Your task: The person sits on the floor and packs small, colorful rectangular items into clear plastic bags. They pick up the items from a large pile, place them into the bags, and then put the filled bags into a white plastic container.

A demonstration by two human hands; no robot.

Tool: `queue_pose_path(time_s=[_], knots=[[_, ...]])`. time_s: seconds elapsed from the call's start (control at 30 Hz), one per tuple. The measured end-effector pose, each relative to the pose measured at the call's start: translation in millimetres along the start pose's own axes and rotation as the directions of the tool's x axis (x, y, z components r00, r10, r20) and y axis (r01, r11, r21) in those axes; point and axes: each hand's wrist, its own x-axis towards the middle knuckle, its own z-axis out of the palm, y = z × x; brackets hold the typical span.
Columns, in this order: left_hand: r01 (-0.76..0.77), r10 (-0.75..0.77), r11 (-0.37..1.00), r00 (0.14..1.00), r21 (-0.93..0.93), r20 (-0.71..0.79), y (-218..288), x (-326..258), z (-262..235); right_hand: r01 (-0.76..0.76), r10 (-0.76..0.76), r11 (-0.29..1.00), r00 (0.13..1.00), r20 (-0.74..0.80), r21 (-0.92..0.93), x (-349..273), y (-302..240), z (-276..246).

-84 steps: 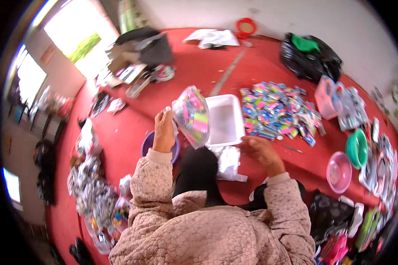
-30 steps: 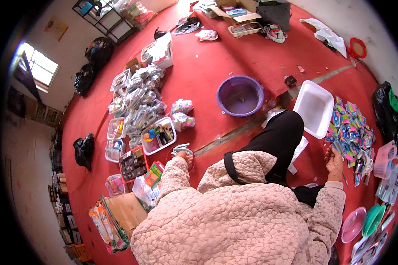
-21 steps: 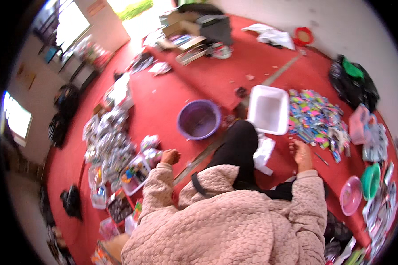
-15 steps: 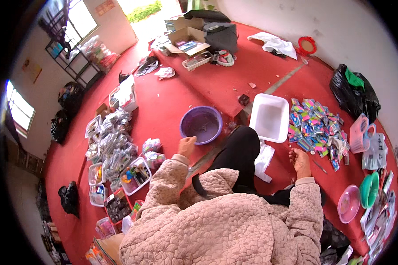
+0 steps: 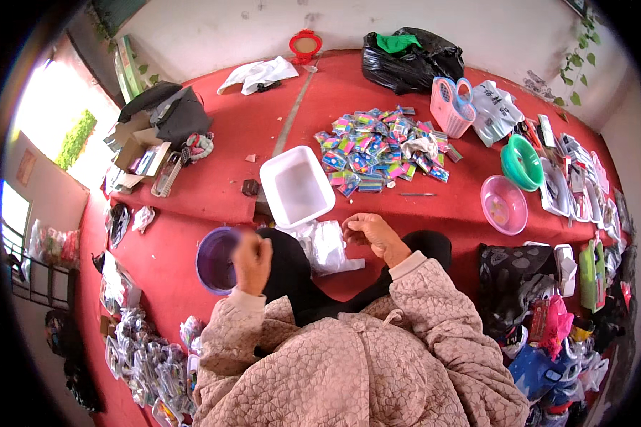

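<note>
My left hand [image 5: 253,262] is raised at the right rim of the purple basin [image 5: 217,262], covering part of it. Its fingers look bent but are smeared by motion, so what they hold, if anything, does not show. Over my lap, my right hand [image 5: 376,235] has loosely curled fingers, with a gap to the thumb and nothing visible in it. Just beyond both hands stands a white rectangular tub [image 5: 297,186]. White plastic bags [image 5: 331,249] lie between my legs, below the tub. A heap of small colourful packets [image 5: 377,153] spreads to the tub's right.
A pen-like stick [image 5: 418,194] lies before the packets. Pink [image 5: 504,204] and green basins [image 5: 522,162] stand at the right, near a pink basket [image 5: 451,107]. A raised red step [image 5: 192,206] crosses the floor. Bagged goods [image 5: 146,349] crowd the lower left.
My view has swung to the right. My right hand has come inward from beside the packets to over my lap. My left hand remains near the purple basin.
</note>
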Motion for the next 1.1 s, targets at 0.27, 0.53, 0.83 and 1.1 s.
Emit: queue_pose_path(time_s=[0.27, 0.53, 0.83, 1.1], knots=[[-0.416, 0.323, 0.887, 0.870, 0.202, 0.372, -2, -65, 29, -0.039, 0.034, 0.998, 0.992, -0.120, -0.044, -8, 5, 3], [-0.506, 0.313, 0.763, 0.834, 0.403, 0.454, -8, -95, 19, -0.101, 0.104, 0.993, 0.993, 0.046, -0.058, 13, 23, 2], [-0.554, 0.331, 0.739, 0.795, 0.385, 0.509, -16, -99, 36, -0.159, 0.163, 0.981, 0.986, 0.026, -0.108, 27, 29, -7], [-0.495, 0.318, 0.774, 0.844, 0.396, 0.433, -43, -99, 61, -0.205, 0.202, 0.976, 0.978, -0.047, -0.078, 38, 31, -19]])
